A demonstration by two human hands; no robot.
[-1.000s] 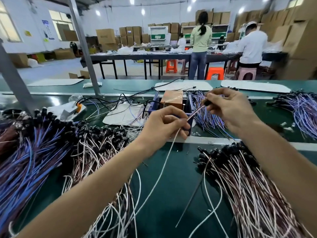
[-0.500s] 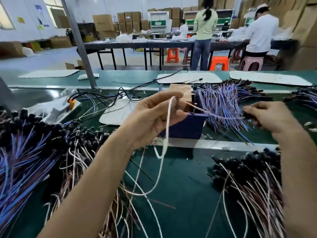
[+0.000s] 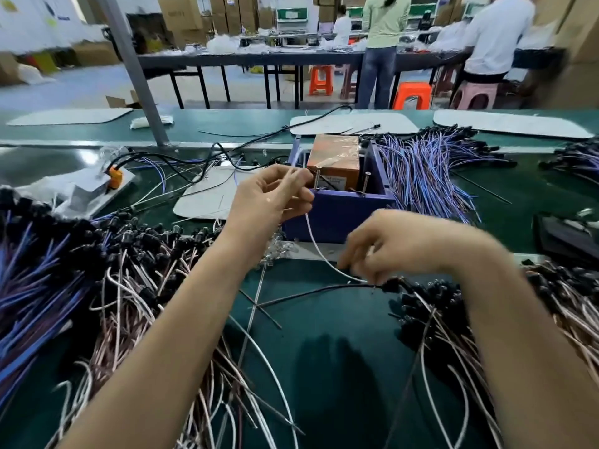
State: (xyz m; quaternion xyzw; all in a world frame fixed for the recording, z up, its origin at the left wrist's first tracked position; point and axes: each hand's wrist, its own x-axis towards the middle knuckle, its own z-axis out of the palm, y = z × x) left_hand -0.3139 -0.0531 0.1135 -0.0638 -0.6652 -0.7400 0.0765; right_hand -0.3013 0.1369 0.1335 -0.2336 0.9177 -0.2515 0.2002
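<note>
Here, left hand high, right hand low, both grips tight on white wire.

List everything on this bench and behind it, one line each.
white wire: one, white, strung between both hands
blue box: one, blue, bench centre, behind the hands
orange block: one, orange-brown, inside the blue box
blue wire bundles: several, blue-violet, far left and right of box
pink wire piles: two, pinkish with black plugs, left and right foreground
white mats: at least four, white, on the green bench
stools: at least three, orange and pink, background
left hand: one, pinches the wire's upper end
right hand: one, blurred, grips its lower end
</note>
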